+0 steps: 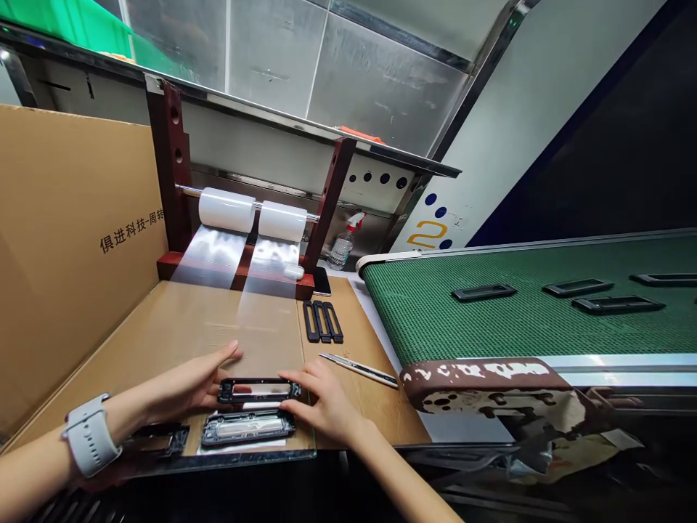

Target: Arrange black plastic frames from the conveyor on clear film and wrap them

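A slim black plastic frame (pixel 257 381) with a long opening is held level over the work surface. At its left end are the fingers of my left hand (pixel 199 381), the thumb raised off it. My right hand (pixel 325 401) pinches the opposite end between thumb and fingers. Just below lies a second black frame-shaped part (pixel 247 428) with a shiny silvery middle, near the front edge on something white. My right thumb is close to its right end; whether they touch I cannot tell. Another dark part (pixel 157 439) lies partly hidden behind my left wrist.
Two rolls of clear film (pixel 227 209) hang on a rod, strips running onto the board. Three black frames (pixel 323 322) and a utility knife (pixel 359 369) lie to the right. Several frames rest on the green conveyor (pixel 523 327). A spray bottle (pixel 341 249) and a cardboard wall (pixel 76 240) stand behind.
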{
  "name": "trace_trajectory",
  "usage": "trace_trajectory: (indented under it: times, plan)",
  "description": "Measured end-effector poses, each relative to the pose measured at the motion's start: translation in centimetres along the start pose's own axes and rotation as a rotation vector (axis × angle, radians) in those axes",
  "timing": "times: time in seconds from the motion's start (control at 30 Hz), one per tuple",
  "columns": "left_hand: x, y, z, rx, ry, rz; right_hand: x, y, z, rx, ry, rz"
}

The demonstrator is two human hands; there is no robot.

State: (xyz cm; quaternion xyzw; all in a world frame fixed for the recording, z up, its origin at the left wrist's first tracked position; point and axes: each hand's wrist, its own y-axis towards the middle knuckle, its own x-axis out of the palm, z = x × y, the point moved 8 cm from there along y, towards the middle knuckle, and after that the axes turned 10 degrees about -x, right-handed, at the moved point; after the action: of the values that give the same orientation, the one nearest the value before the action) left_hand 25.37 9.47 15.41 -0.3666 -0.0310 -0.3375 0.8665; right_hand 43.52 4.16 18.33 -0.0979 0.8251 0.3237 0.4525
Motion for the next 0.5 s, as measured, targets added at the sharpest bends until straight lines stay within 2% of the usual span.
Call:
trace_trajectory:
  times: [0.33,0.5]
  plan:
    - [-0.03,-0.15,-0.11,-0.009,0.015,0.018,0.29,0.51,-0.08,0.056,-0.009,-0.052]
    - [-0.39,-0.38,-0.08,0.035,0.064,0.092,-0.15,0.68,-0.2,0.087,-0.025,-0.058]
